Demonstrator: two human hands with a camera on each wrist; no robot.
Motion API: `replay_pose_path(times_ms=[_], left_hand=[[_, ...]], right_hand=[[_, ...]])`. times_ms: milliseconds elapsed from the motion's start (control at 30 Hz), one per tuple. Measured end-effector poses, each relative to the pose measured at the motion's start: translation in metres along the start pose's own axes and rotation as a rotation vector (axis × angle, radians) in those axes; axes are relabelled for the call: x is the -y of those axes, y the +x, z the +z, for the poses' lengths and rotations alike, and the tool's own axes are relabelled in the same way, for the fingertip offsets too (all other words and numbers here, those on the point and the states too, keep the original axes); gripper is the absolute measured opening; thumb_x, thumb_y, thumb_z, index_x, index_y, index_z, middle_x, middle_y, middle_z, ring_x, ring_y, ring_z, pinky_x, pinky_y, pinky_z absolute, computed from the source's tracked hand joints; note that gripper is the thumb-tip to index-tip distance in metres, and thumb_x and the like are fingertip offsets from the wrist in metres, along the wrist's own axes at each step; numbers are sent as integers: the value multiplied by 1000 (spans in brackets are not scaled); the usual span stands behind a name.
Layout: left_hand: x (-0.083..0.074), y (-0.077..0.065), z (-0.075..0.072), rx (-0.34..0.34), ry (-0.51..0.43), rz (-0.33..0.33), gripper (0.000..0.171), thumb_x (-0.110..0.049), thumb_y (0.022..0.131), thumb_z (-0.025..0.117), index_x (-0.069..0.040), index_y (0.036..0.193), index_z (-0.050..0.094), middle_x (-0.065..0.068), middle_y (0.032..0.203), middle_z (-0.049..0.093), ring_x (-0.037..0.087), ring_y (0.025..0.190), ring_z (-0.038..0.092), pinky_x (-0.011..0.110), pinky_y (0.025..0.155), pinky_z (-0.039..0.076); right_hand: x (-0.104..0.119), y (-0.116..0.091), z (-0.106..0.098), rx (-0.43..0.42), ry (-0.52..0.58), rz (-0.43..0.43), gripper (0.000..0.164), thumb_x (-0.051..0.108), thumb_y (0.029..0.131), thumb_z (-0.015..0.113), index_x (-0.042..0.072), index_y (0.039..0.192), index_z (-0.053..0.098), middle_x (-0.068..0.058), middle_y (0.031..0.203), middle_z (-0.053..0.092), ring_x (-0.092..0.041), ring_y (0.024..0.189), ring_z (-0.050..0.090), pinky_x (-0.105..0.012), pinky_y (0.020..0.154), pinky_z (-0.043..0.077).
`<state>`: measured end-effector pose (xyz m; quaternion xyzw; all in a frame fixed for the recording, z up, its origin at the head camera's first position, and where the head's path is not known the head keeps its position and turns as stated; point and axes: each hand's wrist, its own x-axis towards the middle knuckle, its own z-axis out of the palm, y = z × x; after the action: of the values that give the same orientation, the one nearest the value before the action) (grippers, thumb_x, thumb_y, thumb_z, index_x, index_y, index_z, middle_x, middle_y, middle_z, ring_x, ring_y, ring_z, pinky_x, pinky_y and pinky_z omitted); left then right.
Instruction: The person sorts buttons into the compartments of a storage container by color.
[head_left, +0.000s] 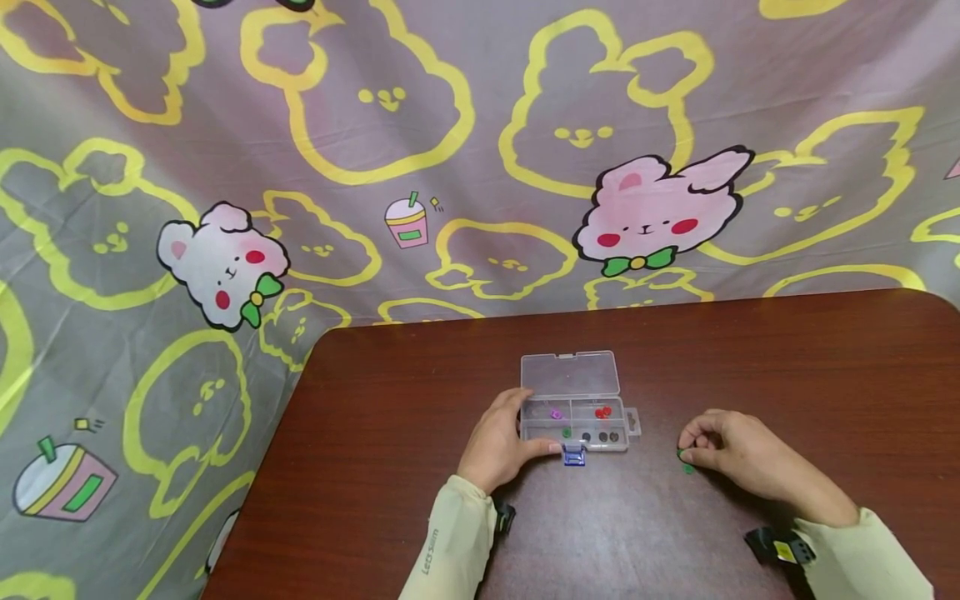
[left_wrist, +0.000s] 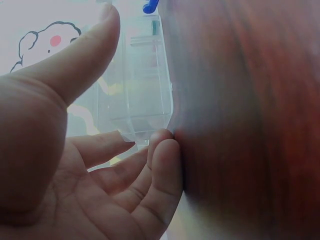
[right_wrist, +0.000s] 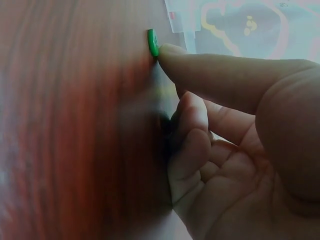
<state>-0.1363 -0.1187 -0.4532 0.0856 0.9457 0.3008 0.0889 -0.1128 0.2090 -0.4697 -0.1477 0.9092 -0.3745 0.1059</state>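
Note:
A clear plastic box (head_left: 575, 425) with its lid (head_left: 570, 375) swung up behind stands on the table. My left hand (head_left: 495, 446) holds its left end, thumb along the front and fingers round the far side. Inside lie a purple button (head_left: 556, 414), red buttons (head_left: 603, 412), a green button (head_left: 566, 432) and several dark buttons (head_left: 603, 437) in separate compartments. To the right of the box, my right hand (head_left: 738, 450) pinches a small green button (head_left: 680, 453) at the tabletop. Another green button (head_left: 688, 470) lies just below the fingertips. The right wrist view shows one green button (left_wrist: 154, 28) faintly.
A blue latch (head_left: 574, 456) sticks out from the box's front, and a clear hanging tab (head_left: 633, 422) from its right side. The brown wooden table (head_left: 397, 400) ends at a patterned cloth (head_left: 480, 158) behind and to the left.

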Motion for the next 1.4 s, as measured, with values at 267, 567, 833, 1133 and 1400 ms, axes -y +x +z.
replay_pose_path(times_ms=[267, 567, 833, 1133, 1400], left_hand=[[0, 0, 0, -3, 0, 1, 86, -46, 78, 85, -11, 148, 49, 7, 152, 45, 28, 136, 47, 46, 108, 44], [0, 0, -1, -2, -8, 4, 87, -46, 78, 85, -11, 149, 49, 8, 153, 45, 28, 136, 47, 47, 108, 44], [0, -2, -3, 2, -10, 1, 87, -44, 78, 85, -11, 149, 48, 8, 153, 45, 27, 137, 47, 46, 108, 44], [-1, -1, -2, 4, -10, -2, 87, -45, 78, 85, -11, 150, 48, 7, 153, 44, 27, 137, 47, 45, 109, 44], [0, 0, -1, 7, -5, 0, 87, -45, 78, 85, -12, 150, 48, 7, 153, 45, 26, 137, 47, 45, 109, 43]], right_hand=[[0, -1, -1, 15, 21, -20, 11, 15, 90, 76, 18, 85, 66, 6, 78, 53, -1, 68, 47, -22, 59, 40], [-1, -1, -2, 24, 32, -27, 11, 15, 91, 74, 17, 86, 65, 6, 76, 52, -1, 68, 46, -22, 58, 39], [2, 0, -1, 32, 39, 9, 11, 18, 93, 73, 16, 87, 64, 7, 74, 52, -2, 67, 46, -23, 59, 38], [3, 0, -2, 32, 34, 28, 11, 17, 93, 73, 15, 87, 64, 6, 72, 52, -2, 65, 46, -23, 58, 39], [4, -1, -2, 0, 4, 22, 11, 16, 92, 73, 16, 85, 65, 7, 71, 52, -2, 64, 46, -23, 58, 38]])
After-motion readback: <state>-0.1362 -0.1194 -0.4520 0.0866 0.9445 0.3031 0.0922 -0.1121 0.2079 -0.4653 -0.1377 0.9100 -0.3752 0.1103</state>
